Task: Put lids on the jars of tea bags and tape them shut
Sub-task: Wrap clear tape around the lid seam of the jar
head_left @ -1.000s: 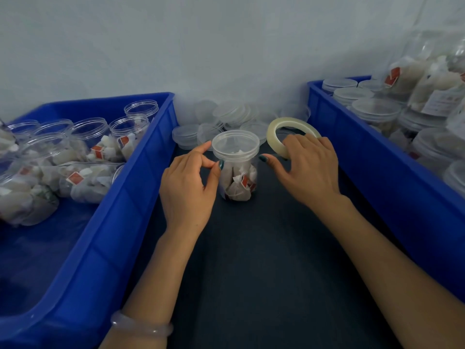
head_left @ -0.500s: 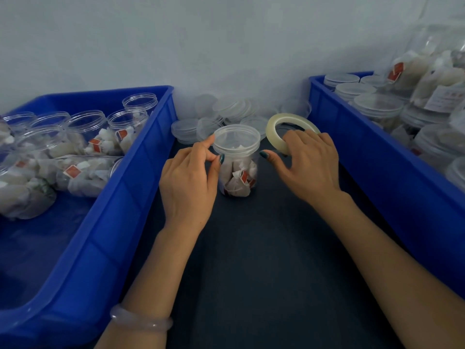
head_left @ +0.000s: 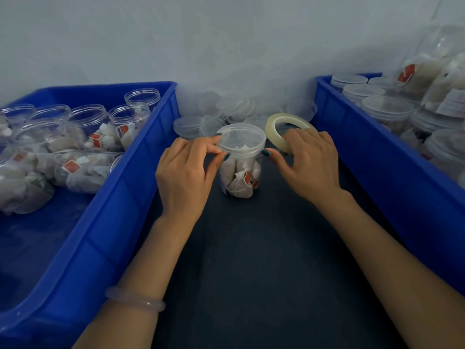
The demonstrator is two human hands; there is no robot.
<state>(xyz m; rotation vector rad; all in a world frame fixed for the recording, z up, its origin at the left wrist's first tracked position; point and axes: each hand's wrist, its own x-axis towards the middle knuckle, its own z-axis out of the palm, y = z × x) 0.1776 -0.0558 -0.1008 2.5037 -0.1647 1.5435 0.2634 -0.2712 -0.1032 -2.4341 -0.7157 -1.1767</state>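
Note:
A clear jar of tea bags [head_left: 241, 177] stands upright on the dark table between two blue bins, with a translucent lid [head_left: 241, 138] on top. My left hand [head_left: 187, 170] pinches at the lid's left rim with thumb and fingers. My right hand [head_left: 308, 162] holds a roll of clear tape [head_left: 279, 127] just right of the jar, fingers curled through the ring, thumb tip by the lid's right edge. No tape strip can be made out between the hands.
The left blue bin [head_left: 120, 202] holds several open jars of tea bags [head_left: 108, 137]. In the right blue bin [head_left: 392, 167] stand several lidded jars [head_left: 387, 109]. Loose lids [head_left: 226, 109] are piled against the wall behind the jar. Bare dark table [head_left: 264, 260] lies in front.
My left hand's fingers have closed in onto the lid's left rim. The right hand with the tape roll stays beside the jar, hardly moved.

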